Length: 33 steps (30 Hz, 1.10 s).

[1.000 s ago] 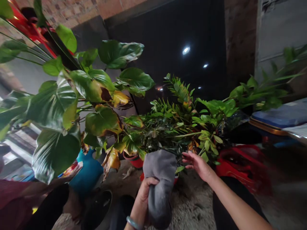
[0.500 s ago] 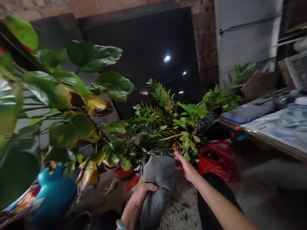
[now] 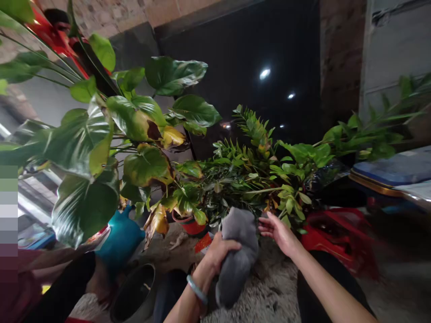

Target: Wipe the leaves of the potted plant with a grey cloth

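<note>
My left hand (image 3: pixel 220 251), with a pale bangle on the wrist, grips a soft grey cloth (image 3: pixel 240 260) bunched into a long shape. The thumb lies across its front, while the fingers are mostly hidden behind it. Just right of the cloth's upper end is my right hand (image 3: pixel 278 231). Its fingers are spread and hold nothing, with a small gap to the cloth. Leafy green plants (image 3: pixel 249 168) stand right behind both hands. Left of the cloth are a reddish plant pot (image 3: pixel 191 224) and a red paper piece (image 3: pixel 203 242).
Large broad leaves (image 3: pixel 89 206), some yellowed, fill the left side. Below stand a teal container (image 3: pixel 121 237) and a dark bucket (image 3: pixel 133 291), with another person's arm and leg nearby. A red bag (image 3: pixel 332 233) lies at right. A dark panel (image 3: pixel 242 58) leans on the brick wall.
My view has turned left, so the scene sits further right and the other person shows. The cloth remains in my left hand. My right hand's fingers look more spread, beside the cloth.
</note>
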{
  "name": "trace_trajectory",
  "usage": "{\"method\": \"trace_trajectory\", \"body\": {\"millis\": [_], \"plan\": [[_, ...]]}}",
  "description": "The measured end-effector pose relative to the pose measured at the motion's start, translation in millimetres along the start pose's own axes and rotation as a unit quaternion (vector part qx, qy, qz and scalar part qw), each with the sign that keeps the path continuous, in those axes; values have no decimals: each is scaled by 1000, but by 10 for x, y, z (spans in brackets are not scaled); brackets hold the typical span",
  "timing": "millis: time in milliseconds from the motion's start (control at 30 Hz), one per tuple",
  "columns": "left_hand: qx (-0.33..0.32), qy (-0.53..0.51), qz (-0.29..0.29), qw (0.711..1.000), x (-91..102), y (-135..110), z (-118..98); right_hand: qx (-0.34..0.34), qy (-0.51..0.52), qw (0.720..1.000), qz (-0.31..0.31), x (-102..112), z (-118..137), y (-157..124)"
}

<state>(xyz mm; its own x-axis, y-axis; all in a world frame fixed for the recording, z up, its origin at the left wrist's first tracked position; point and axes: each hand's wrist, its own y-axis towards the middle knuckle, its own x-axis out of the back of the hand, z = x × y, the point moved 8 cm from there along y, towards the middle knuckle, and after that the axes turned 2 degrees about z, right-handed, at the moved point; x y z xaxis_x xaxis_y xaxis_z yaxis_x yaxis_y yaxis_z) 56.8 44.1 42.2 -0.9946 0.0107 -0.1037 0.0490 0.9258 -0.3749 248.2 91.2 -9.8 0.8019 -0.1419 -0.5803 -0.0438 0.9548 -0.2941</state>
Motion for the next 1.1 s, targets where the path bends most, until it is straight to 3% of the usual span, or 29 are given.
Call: {"method": "trace_trajectory", "body": {"millis": [67,133,267,333,400,567,633,700,800,867,967,1100], "plan": [[12,-4,39,999,49,-105,52,-4,-2,1000,-4,45,-20,32],[-17,-23,42,999,71,-136,-153,0,-4,1000,-4,68,-20,52],[-150,-104,-54,982,53,12,-829,16,-5,1000,7,34,18,46],[-180,-126,-104,970,30,94,-928,21,-4,1000,20,-1,32,37],[-148,-93,-103,979,-26,144,-757,21,-2,999,30,-18,30,42],[14,32,38,999,-26,-97,70,11,6,999,37,24,-38,104],[3,37,64,997,36,-216,57,10,6,999,49,18,-59,104],[-47,-8,65,997,61,-232,-202,15,4,998,67,-15,-57,79],[-138,-107,-2,985,81,-81,-701,25,-1,995,93,-77,-27,27],[-175,-125,-56,975,62,53,-851,17,-10,995,102,-100,-26,12],[-137,-50,-66,987,-25,188,-605,-10,-28,996,82,-53,-64,39],[-16,43,43,998,-70,33,23,-27,-33,998,40,75,-91,102]]}}
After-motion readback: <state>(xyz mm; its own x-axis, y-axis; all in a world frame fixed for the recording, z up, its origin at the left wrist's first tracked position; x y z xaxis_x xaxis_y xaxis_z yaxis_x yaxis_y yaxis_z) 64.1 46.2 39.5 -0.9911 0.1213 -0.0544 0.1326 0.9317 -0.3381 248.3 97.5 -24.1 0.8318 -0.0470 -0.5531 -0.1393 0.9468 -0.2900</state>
